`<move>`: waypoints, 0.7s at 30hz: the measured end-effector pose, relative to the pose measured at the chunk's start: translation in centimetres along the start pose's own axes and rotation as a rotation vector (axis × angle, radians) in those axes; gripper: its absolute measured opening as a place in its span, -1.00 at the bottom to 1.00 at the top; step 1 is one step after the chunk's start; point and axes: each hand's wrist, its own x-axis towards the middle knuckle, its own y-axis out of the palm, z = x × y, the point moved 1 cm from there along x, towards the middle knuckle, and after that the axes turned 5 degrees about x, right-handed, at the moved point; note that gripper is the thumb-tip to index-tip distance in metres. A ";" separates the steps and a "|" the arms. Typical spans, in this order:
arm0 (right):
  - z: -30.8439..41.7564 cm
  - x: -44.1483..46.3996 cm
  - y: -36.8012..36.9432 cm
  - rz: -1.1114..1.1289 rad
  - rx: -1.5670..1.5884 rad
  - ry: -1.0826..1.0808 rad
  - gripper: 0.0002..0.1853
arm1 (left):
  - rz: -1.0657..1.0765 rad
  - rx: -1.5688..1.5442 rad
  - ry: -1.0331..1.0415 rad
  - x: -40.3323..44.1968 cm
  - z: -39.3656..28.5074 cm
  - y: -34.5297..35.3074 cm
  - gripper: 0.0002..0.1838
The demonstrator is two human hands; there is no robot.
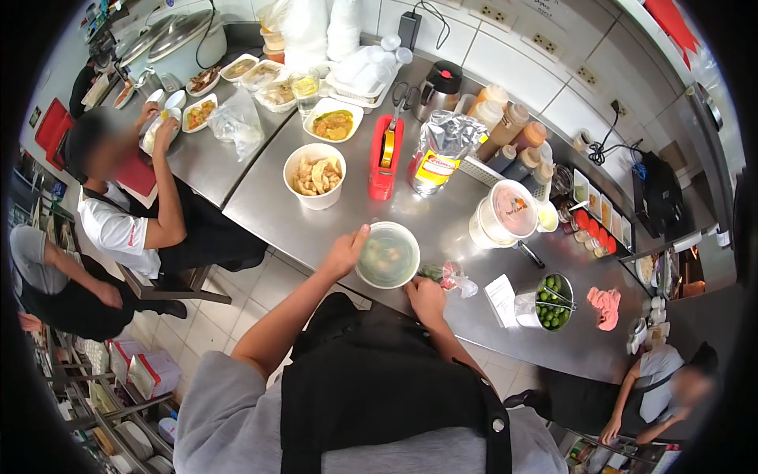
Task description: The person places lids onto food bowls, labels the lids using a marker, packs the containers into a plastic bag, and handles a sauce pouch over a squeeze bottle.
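A round lidded container (388,254) with a cloudy, see-through lid is at the front edge of the steel table. My left hand (346,251) grips its left rim, thumb on top. At its lower right is my right hand (426,300), fingers curled beside a small knotted plastic bag (456,280) with green and red contents; whether the fingers hold the bag or the container is hidden. Behind the container stand a white tub of fried pieces (316,177), a red tape dispenser (385,162) and a foil pouch (436,158).
The steel table (347,217) also bears a bowl of orange food (333,125), stacked tubs (512,209), sauce bottles (505,122), a paper (500,300), a metal pot of green fruit (554,304) and a pink cloth (606,308). Several people work left and right.
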 end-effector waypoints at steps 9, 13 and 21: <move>-1.7 0.3 1.3 -0.040 -0.039 -0.060 -0.72 | 0.218 -0.523 -0.075 -1.9 0.4 -0.3 -0.47; 0.1 0.0 -1.5 0.147 0.029 -0.007 -0.54 | 0.397 -0.931 -0.152 -2.7 0.1 -1.2 -0.39; 0.0 0.4 -0.1 0.162 0.948 -0.254 -0.62 | 0.569 -1.382 -0.296 -4.2 -4.4 -0.7 -0.34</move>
